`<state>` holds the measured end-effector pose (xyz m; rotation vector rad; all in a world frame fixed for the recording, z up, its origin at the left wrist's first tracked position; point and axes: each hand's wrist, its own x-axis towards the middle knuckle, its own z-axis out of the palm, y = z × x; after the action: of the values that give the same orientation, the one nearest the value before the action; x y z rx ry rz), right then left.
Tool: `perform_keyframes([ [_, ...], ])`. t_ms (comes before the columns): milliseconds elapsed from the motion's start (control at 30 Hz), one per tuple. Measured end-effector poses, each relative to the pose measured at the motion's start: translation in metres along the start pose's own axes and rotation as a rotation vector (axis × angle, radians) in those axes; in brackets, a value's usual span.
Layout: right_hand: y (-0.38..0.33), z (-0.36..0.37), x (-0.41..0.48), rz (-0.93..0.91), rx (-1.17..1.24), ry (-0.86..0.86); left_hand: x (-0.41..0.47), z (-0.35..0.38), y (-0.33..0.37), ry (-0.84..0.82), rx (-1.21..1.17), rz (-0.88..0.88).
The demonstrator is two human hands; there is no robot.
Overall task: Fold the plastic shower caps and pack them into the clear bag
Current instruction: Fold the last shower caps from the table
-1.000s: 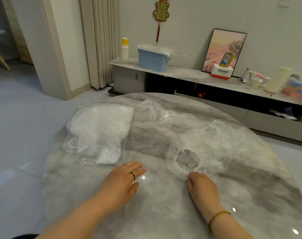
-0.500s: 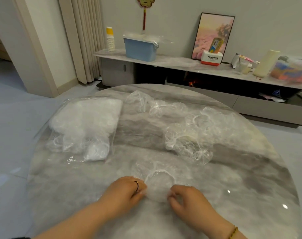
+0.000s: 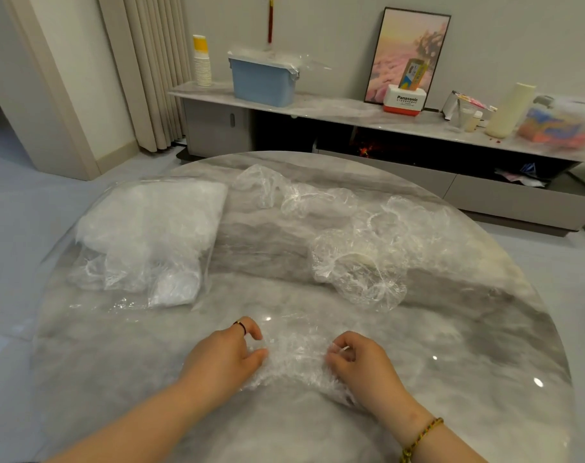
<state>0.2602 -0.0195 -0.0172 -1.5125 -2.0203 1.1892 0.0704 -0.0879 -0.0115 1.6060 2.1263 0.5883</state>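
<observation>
Left hand point(image 3: 224, 355) and right hand point(image 3: 361, 365) pinch a shower cap point(image 3: 294, 359) on the marble table point(image 3: 468, 345), sideboard point(image 3: 334, 110) behind.

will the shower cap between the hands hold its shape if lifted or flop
Probably flops: the shower cap is thin crinkled film, bunched where the left hand and right hand pinch it. Likely light, since the loose caps sit puffed up on the table. It may slide easily on that glossy top.

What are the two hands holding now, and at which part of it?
Both hold one shower cap on the table: the left hand pinches its left edge, the right hand pinches its right edge.
</observation>
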Motion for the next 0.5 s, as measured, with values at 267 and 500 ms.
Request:
perform_keyframes([
  [267,-0.009,0.002,-0.005,0.09,0.056,-0.1,-0.011,0.025,0.004,0.262,0.365,0.759],
  [500,-0.004,0.005,-0.012,-0.312,-0.51,0.432,-0.007,0.035,-0.013,-0.063,0.606,0.549],
])
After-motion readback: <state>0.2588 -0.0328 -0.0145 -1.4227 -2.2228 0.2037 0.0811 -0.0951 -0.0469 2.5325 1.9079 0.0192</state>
